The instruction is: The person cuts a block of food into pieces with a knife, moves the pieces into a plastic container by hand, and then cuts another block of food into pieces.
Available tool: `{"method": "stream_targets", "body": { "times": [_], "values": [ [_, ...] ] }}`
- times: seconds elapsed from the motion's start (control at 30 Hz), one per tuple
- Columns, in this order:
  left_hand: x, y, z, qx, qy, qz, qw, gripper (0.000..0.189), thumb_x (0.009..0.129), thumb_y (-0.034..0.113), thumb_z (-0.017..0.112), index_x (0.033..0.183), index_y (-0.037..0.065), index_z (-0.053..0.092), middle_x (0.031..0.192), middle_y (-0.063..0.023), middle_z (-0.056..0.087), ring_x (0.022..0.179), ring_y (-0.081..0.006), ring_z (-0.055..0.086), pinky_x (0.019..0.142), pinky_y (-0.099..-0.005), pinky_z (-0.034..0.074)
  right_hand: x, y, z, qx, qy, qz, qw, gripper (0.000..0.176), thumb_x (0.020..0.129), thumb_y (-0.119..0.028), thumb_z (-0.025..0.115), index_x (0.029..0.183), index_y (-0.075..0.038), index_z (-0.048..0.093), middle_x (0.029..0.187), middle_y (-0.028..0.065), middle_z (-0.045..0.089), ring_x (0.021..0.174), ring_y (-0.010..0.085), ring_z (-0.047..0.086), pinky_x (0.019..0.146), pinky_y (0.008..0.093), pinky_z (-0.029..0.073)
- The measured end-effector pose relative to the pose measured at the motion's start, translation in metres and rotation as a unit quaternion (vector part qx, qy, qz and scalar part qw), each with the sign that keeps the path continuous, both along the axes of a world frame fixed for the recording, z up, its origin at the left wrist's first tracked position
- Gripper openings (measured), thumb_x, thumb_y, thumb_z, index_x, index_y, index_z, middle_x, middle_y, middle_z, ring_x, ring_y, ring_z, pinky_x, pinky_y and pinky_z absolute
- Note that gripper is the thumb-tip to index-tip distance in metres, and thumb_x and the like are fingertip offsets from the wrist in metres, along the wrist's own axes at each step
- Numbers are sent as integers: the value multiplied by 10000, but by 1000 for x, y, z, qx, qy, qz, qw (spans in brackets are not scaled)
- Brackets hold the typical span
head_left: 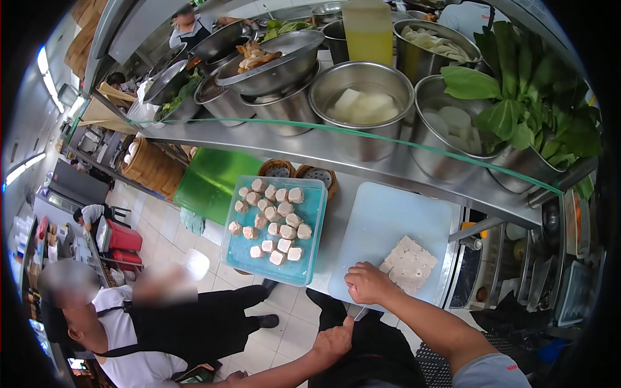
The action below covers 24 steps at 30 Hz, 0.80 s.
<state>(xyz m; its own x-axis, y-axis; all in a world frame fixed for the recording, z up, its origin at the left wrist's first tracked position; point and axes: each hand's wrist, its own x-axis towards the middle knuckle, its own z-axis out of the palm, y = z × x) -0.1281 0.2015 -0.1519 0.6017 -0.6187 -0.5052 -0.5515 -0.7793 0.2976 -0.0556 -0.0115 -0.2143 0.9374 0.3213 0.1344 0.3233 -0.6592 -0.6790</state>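
A pale, speckled square slab [409, 265] lies on the white cutting board [378, 220]. My right hand [367, 283] is closed at the board's near edge, left of the slab; whatever its curled fingers hold is hidden. Below the board, my left hand [334, 339] is closed with a finger extended along a narrow metal blade [360, 313] that looks like a knife, its handle out of sight. To the left of the board, a clear plastic container [303, 277] with a blue-green bottom holds several pale cubes [285, 211] with browned sides.
Steel pots, one with white pieces in water [362, 97], stand on a metal shelf [291, 149] above the board. Leafy greens [517, 90] hang over its right end. A green board [217, 184] lies behind the container. A person in a black apron [200, 317] stands close at left.
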Motion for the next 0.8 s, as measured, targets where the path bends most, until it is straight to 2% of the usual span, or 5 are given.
{"method": "stream_targets", "body": {
  "times": [0.3, 0.5, 0.6, 0.73, 0.8],
  "values": [
    [-1, 2, 4, -13, -144, -64, 987, 50, 1001, 155, 538, 987, 114, 561, 563, -46, 634, 515, -216, 713, 419, -357, 532, 0, 0, -4, 22, -5, -4, 1000, 46, 761, -120, 624, 727, -90, 619, 828, 100, 631, 877, 334, 618, 829, 463, 516],
    [4, -2, 20, 16, -159, -99, 982, 44, 982, 150, 554, 1015, 123, 566, 591, -6, 614, 512, -168, 691, 427, -346, 543, 1, -1, -4, 35, 0, -14, 999, 44, 768, -111, 617, 732, -86, 622, 827, 104, 636, 883, 344, 620, 829, 465, 520],
    [2, 0, 19, 22, -252, -139, 957, 28, 989, 153, 559, 1003, 131, 567, 595, 5, 606, 522, -166, 690, 427, -358, 542, 8, -5, -3, 57, 23, -23, 998, 47, 780, -105, 612, 739, -87, 624, 829, 111, 639, 892, 350, 621, 841, 478, 520],
    [-3, 11, -13, 114, -139, -105, 978, 278, 987, 192, 533, 1227, 71, 603, 712, -79, 721, 600, -265, 741, 527, -418, 596, 2, 4, -15, 75, -26, -81, 994, 46, 794, -101, 614, 755, -81, 628, 822, 123, 637, 901, 378, 617, 848, 495, 525],
    [2, -1, 10, 65, -161, -105, 979, 242, 1009, 180, 538, 1212, 79, 624, 710, -95, 721, 574, -274, 727, 512, -405, 584, 2, 0, -10, 69, -9, -52, 996, 58, 796, -105, 605, 755, -72, 629, 832, 117, 646, 919, 374, 618, 849, 479, 531]
  ]
}}
